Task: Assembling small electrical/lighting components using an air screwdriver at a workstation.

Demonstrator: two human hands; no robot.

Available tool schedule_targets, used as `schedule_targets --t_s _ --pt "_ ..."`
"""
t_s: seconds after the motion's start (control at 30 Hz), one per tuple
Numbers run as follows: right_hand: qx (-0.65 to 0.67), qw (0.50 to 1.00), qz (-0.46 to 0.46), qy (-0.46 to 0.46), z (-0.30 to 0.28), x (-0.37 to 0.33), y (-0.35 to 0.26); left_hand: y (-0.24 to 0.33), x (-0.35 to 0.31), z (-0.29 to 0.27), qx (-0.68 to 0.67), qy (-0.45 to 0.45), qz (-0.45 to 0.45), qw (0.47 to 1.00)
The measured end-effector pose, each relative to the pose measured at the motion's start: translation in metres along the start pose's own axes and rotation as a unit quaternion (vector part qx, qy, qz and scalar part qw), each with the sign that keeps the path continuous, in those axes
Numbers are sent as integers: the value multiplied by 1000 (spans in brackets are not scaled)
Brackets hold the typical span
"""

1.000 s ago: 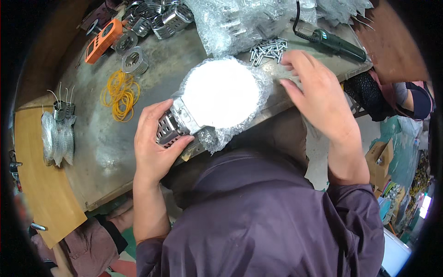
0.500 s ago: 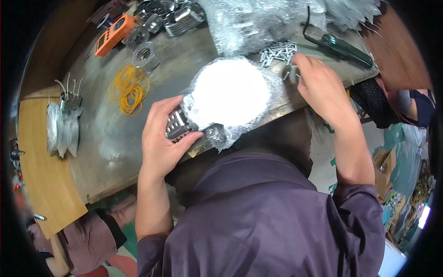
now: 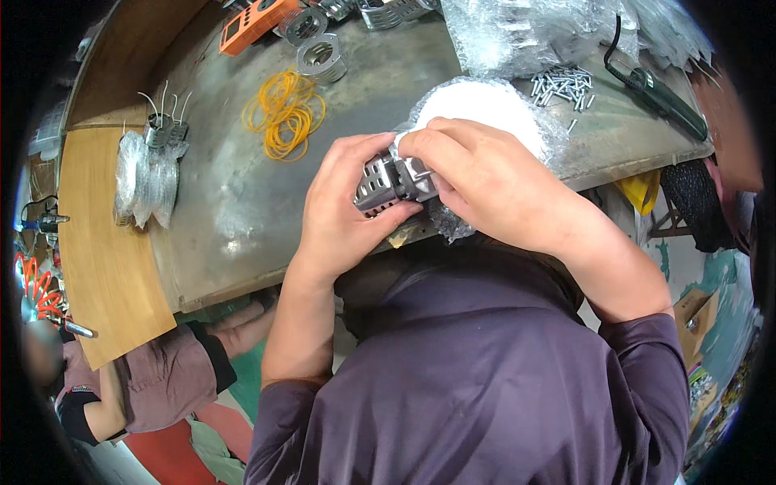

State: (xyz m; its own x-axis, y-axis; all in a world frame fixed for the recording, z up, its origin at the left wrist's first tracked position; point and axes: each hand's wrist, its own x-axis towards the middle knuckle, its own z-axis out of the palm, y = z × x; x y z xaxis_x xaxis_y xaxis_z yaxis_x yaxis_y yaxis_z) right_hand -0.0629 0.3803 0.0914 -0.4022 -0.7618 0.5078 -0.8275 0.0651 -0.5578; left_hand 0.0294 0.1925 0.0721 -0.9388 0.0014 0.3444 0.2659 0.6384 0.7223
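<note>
My left hand (image 3: 333,206) is closed round a slotted metal housing (image 3: 377,184), held near the front edge of the workbench. A round, bright white disc (image 3: 485,105), partly wrapped in bubble wrap (image 3: 551,129), adjoins the housing's right side. Over that joint, my right hand (image 3: 505,178) has its fingers bent together against the metal fitting (image 3: 420,179). Whatever sits between those fingertips is hidden. Beyond the disc lies a pile of small silver screws (image 3: 560,85), with one loose screw (image 3: 572,126) nearer me.
Yellow rubber bands (image 3: 287,113) lie mid-bench, below metal rings (image 3: 321,58) and an orange device (image 3: 257,24). A dark corded tool (image 3: 667,103) rests at right. Bubble-wrapped parts (image 3: 149,174) stand at left by a wooden board (image 3: 101,242). Another person (image 3: 162,372) is at lower left.
My right hand has come from the screw pile to the joint beside the disc. My left hand still grips the housing. The whole view has shifted, moving the bench rightward and up in the picture.
</note>
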Motion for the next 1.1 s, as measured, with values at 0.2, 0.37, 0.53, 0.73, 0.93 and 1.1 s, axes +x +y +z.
schedule_targets --t_s 0.2,0.37,0.53,0.73,0.93,1.1 --pt "-61 997 -20 -38 4 6 -5 1 1 -2 32 -8 15 999" --pt "24 999 10 -20 6 4 -7 2 3 0 26 -6 -4 1000" --pt "70 995 26 64 -7 -7 -5 1 8 0 27 -11 12 999" --pt "-256 926 208 186 -130 -72 76 -2 -6 -5 34 -5 1 999" --pt "-394 866 306 -18 -235 -159 146 2 -3 -6 37 -7 5 999" --pt "-110 938 325 46 -237 -151 135 -3 -4 -3 8 -9 -23 1000"
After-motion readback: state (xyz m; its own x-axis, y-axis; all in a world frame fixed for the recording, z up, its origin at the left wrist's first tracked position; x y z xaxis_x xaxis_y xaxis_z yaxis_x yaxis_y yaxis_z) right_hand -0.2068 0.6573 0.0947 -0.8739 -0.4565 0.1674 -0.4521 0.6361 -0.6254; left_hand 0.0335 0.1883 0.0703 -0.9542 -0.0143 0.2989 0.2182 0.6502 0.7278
